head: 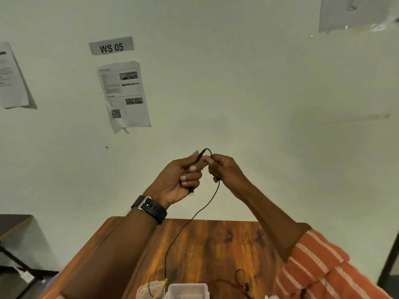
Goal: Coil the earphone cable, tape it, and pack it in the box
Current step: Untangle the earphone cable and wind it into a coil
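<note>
Both hands are raised in front of the wall, above the table's far edge. My left hand [181, 180] grips the plug end of a thin black earphone cable [195, 216], with the plug tip poking out below the palm. My right hand [224, 170] pinches the same cable just past a small loop at the top. From there the cable hangs down in a long curve to the table, where an earbud [246, 287] lies. A clear plastic box [187, 291] stands at the bottom edge of the view.
The wooden table [216, 244] is narrow and ends against a white wall with papers and a "WS 05" sign [111, 45]. A yellow strip [160, 287] lies by the box. Another dark table [13, 223] stands at the left.
</note>
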Motion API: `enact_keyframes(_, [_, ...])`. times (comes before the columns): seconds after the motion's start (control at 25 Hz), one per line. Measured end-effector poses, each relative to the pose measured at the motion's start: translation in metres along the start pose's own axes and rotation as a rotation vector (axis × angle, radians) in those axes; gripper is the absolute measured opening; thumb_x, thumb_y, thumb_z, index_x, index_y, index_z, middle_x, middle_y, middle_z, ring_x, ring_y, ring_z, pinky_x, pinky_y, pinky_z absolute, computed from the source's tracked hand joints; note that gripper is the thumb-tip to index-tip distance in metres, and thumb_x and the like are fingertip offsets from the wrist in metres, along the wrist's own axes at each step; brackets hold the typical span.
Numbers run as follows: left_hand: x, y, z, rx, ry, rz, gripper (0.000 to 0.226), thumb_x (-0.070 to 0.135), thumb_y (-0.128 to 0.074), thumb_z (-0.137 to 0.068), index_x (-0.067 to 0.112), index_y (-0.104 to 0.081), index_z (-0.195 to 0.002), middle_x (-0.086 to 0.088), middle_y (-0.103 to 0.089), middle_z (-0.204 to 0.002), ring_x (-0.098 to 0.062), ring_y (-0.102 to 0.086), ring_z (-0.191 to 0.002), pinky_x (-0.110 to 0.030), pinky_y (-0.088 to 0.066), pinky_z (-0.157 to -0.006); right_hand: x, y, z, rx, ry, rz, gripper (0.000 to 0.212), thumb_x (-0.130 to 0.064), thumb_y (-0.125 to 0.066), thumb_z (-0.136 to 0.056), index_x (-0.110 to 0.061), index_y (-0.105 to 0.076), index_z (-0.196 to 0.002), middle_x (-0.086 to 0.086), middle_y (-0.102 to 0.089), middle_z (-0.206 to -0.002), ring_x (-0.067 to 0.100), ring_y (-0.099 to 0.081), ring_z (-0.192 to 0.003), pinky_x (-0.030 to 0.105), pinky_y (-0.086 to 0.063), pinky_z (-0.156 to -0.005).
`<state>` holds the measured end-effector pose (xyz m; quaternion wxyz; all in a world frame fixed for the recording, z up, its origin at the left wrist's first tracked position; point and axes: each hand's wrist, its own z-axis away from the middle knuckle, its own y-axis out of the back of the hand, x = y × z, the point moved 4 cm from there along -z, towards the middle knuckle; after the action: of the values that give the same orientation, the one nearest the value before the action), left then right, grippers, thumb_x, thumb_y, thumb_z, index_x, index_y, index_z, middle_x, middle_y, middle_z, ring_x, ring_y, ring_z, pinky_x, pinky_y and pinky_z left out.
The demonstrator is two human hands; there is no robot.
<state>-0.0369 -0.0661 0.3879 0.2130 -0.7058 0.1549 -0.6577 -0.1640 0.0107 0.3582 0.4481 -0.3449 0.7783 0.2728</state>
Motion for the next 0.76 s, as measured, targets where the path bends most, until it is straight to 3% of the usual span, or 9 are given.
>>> enact_keyframes(0.12, [-0.015,0.002,0.008,0.047,0.119,-0.001,0.027,0.029,-0.047,-0.098,0.004,-0.055,-0.105,0.006,-0.035,-0.049,-0.004,-0.028,-0.029,-0.015,-0.017,-0.032,0.012,0.015,0.002,0.096,-0.018,-0.056,0.026,-0.022,-0.047,-0.103,-0.018,-0.07,-0.091,-0.01,-0.044,-0.057,0.007,-0.04,-0.052,0.028,-0.045,-0.06])
enact_keyframes(0.24, [-0.024,-0.008,0.011,-0.055,0.147,0.04,0.028,0.031,-0.045,-0.099,0.01,-0.056,-0.085,0.008,-0.034,-0.044,-0.004,-0.019,-0.033,-0.015,-0.022,-0.03,0.025,0.033,0.006,0.2,-0.084,-0.061,0.029,-0.027,-0.047,-0.103,-0.015,-0.073,-0.101,-0.008,-0.042,-0.059,0.008,-0.038,-0.052,0.028,-0.044,-0.061])
enact_keyframes(0.36, [-0.013,-0.025,-0.006,-0.159,-0.029,0.131,0.031,0.03,-0.04,-0.103,0.012,-0.059,-0.088,0.007,-0.04,-0.047,-0.005,-0.025,-0.038,-0.016,-0.032,-0.036,0.041,0.022,0.02,0.15,-0.137,0.029,0.027,-0.028,-0.05,-0.102,-0.025,-0.076,-0.094,-0.004,-0.044,-0.061,0.008,-0.04,-0.054,0.031,-0.042,-0.063])
enact_keyframes(0.48, [0.014,-0.025,-0.035,-0.03,-0.324,0.114,0.027,0.026,-0.04,-0.105,0.013,-0.063,-0.105,0.008,-0.06,-0.064,-0.008,-0.059,-0.059,-0.02,-0.05,-0.062,0.052,0.003,0.044,0.049,-0.138,0.061,0.026,-0.024,-0.049,-0.103,-0.018,-0.074,-0.101,0.001,-0.045,-0.063,0.011,-0.044,-0.057,0.032,-0.043,-0.062])
enact_keyframes(0.52, [0.024,-0.02,-0.043,0.047,-0.416,0.001,0.027,0.026,-0.04,-0.105,0.013,-0.063,-0.112,0.006,-0.069,-0.075,-0.012,-0.069,-0.074,-0.022,-0.054,-0.074,0.054,0.001,0.053,0.026,-0.139,0.082,0.025,-0.023,-0.049,-0.102,-0.015,-0.073,-0.103,0.001,-0.046,-0.062,0.012,-0.045,-0.057,0.032,-0.045,-0.063])
enact_keyframes(0.6, [0.037,-0.01,-0.055,0.2,-0.541,-0.419,0.029,0.024,-0.038,-0.106,0.014,-0.06,-0.121,-0.005,-0.077,-0.097,-0.018,-0.07,-0.104,-0.025,-0.05,-0.095,0.051,0.003,0.067,-0.013,-0.137,0.104,0.023,-0.025,-0.052,-0.101,-0.017,-0.073,-0.105,-0.004,-0.046,-0.06,0.01,-0.046,-0.057,0.031,-0.047,-0.063])
enact_keyframes(0.68, [0.03,-0.001,-0.065,0.221,-0.508,-0.888,0.031,0.022,-0.04,-0.106,0.009,-0.061,-0.126,-0.012,-0.076,-0.107,-0.013,-0.061,-0.122,-0.029,-0.041,-0.106,0.035,0.013,0.072,-0.03,-0.11,0.104,0.02,-0.025,-0.054,-0.099,-0.019,-0.074,-0.101,-0.008,-0.043,-0.058,0.009,-0.044,-0.055,0.03,-0.047,-0.061])
enact_keyframes(0.76, [0.004,0.01,-0.069,0.124,-0.384,-1.154,0.036,0.023,-0.042,-0.105,0.008,-0.057,-0.134,-0.013,-0.075,-0.108,-0.016,-0.06,-0.123,-0.037,-0.04,-0.111,0.011,0.031,0.066,-0.006,-0.05,0.099,0.02,-0.023,-0.055,-0.099,-0.018,-0.075,-0.095,-0.01,-0.045,-0.057,0.007,-0.043,-0.054,0.027,-0.045,-0.056])
